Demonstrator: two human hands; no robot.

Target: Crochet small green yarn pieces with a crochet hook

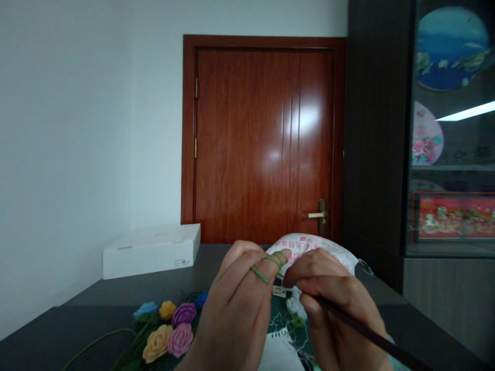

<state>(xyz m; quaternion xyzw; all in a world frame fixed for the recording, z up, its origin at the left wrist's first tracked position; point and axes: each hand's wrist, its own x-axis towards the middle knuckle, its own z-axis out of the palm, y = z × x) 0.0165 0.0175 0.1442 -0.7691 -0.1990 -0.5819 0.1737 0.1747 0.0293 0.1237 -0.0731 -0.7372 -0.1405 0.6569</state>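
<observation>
Yarn is looping round a finger, left hand half-curling at six o'clock, grip unclear | right hand is pinching dark stick, five o'clock | flowers are lying at seven!

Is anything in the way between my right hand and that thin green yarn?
Nothing visible blocks your right hand from the thin green yarn looped around your left hand's finger. They're close together.

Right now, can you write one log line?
left hand: green yarn around finger | right hand: grips dark stick | flowers left of hands | white box behind
</observation>
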